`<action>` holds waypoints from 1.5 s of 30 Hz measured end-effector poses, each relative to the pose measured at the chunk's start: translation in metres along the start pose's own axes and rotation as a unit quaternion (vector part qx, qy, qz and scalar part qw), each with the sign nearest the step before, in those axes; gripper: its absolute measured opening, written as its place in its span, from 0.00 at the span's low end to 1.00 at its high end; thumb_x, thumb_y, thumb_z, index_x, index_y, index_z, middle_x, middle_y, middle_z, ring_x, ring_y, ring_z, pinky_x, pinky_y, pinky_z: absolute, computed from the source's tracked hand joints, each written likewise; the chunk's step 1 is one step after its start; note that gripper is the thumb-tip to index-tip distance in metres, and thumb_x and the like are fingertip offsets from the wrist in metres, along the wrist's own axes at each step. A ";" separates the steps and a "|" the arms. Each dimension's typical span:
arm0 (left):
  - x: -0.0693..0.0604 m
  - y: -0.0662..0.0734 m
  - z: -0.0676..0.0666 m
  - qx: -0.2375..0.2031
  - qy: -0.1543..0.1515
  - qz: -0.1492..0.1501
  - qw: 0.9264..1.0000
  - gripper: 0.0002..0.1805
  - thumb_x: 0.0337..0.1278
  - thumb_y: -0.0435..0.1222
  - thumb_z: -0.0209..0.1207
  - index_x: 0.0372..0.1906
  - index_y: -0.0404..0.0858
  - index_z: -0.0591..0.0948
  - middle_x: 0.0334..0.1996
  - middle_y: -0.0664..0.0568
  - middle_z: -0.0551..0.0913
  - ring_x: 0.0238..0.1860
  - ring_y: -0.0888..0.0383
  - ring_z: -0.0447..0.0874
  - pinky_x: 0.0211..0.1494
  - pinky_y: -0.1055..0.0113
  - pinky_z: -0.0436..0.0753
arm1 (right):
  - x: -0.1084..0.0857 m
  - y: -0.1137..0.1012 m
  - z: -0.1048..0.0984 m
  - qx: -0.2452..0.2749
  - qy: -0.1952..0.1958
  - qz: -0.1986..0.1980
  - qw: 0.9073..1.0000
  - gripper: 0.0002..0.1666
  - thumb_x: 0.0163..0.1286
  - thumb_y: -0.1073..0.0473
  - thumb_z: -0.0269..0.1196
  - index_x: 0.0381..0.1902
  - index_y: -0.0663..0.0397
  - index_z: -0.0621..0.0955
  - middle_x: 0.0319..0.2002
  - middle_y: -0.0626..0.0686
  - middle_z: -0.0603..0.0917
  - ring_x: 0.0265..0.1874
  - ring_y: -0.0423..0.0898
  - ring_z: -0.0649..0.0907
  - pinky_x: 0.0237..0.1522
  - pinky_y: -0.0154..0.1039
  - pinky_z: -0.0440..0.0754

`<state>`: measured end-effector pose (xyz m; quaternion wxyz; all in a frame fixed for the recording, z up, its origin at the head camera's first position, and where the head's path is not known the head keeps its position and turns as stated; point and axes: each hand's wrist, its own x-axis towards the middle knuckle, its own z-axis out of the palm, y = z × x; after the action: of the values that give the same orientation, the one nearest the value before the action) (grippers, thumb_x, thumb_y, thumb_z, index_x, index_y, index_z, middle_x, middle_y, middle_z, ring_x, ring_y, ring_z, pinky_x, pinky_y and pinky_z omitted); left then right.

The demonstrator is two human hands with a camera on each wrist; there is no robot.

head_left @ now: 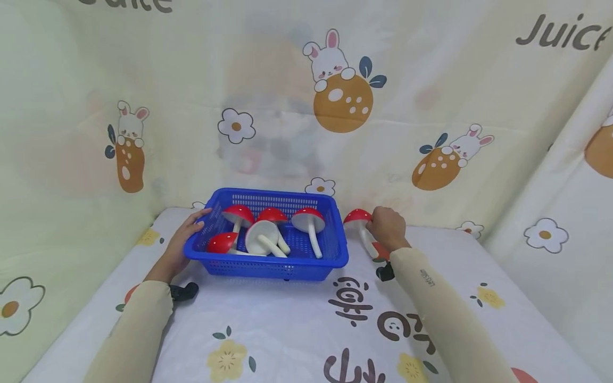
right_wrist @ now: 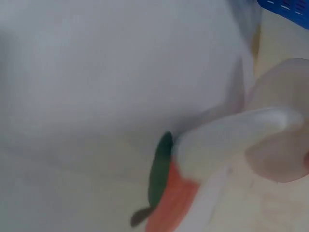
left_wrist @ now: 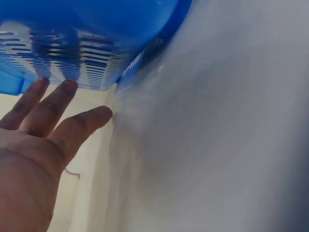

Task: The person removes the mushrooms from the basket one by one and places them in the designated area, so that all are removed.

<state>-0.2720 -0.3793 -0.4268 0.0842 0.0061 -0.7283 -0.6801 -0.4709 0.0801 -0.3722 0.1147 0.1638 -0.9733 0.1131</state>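
A blue plastic basket (head_left: pixel 268 270) with slotted sides stands on the cloth-covered table and holds several toy mushrooms with red, white-spotted caps and white stems. Against its left side rests my left hand (head_left: pixel 182 242), the fingers (left_wrist: pixel 53 104) extended along the slotted wall in the left wrist view. Right of the basket, my right hand (head_left: pixel 387 227) grips another red-capped toy mushroom (head_left: pixel 356 215) at its cap, fingers curled. This mushroom's stem (right_wrist: pixel 227 140) points down toward the table in the right wrist view; the exact grip is hidden there.
Inside the basket, one mushroom (head_left: pixel 308 218) leans at the right and another (head_left: pixel 222 243) lies at the front left. A printed curtain (head_left: pixel 278 69) hangs behind the table. The white tablecloth (head_left: pixel 268 330) carries flower and letter prints.
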 end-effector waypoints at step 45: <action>-0.003 0.002 0.004 0.003 -0.003 0.013 1.000 0.31 0.75 0.51 0.40 0.78 0.54 0.53 0.80 0.45 0.42 0.78 0.35 0.46 0.73 0.38 0.59 | 0.009 -0.126 -0.092 0.155 -0.053 -0.014 0.986 0.17 0.62 0.51 0.68 0.46 0.55 0.84 0.41 0.58 0.88 0.34 0.51 0.87 0.30 0.38 0.84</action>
<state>-0.2689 -0.3745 -0.4250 0.0911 -0.0048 -0.7305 -0.6768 -0.4190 -0.0148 -0.2593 0.0377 0.1991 -0.9461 0.2526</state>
